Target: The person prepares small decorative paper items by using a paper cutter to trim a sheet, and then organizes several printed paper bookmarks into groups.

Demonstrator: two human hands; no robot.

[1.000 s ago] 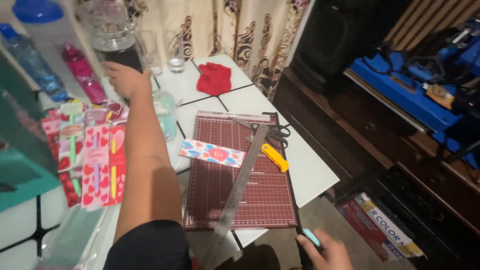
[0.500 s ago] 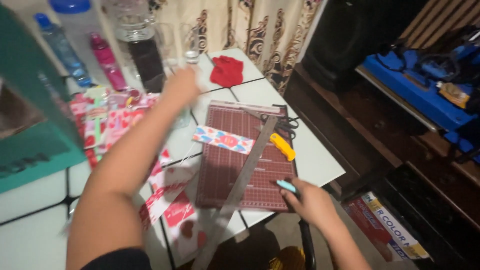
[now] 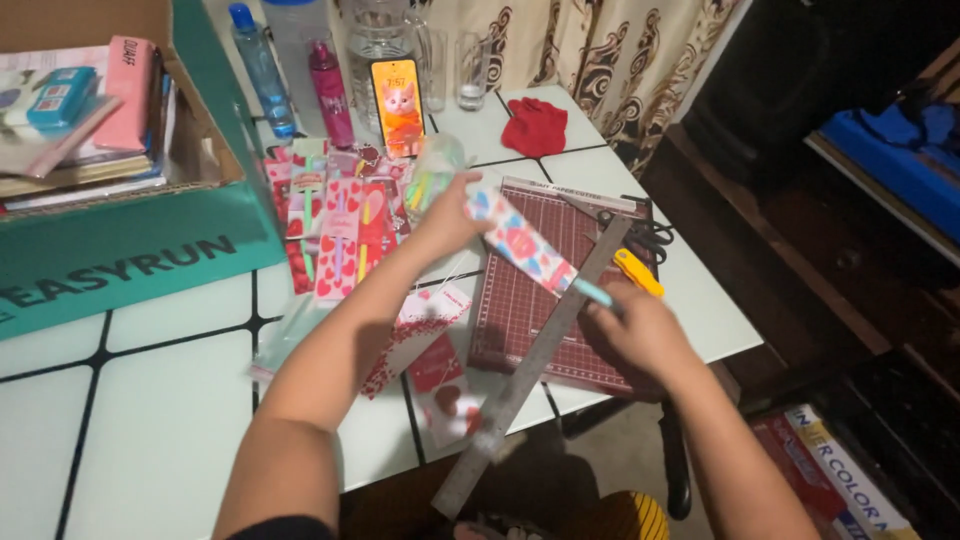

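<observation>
My left hand (image 3: 447, 216) holds up one end of a patterned paper strip (image 3: 522, 243) with red hearts, above the dark red cutting mat (image 3: 520, 310). A slim teal tool (image 3: 594, 292) sticks out from the closed fingers of my right hand (image 3: 640, 333), its tip pointing at the strip's lower end. A long metal ruler (image 3: 530, 368) lies slantwise across the mat, past the table edge. A yellow utility knife (image 3: 638, 272) and black scissors (image 3: 645, 238) rest at the mat's right side.
Packs of pink and red heart-patterned items (image 3: 335, 225) lie left of the mat. A green cardboard box (image 3: 120, 250) with books sits at the far left. Bottles, a phone (image 3: 396, 105), glasses and a red cloth (image 3: 534, 125) line the back. The white tiled table (image 3: 150, 400) ends at the right.
My left hand came back from the far items and lifted the patterned strip off the mat. My right hand rose from below the table edge onto the mat with the teal tool.
</observation>
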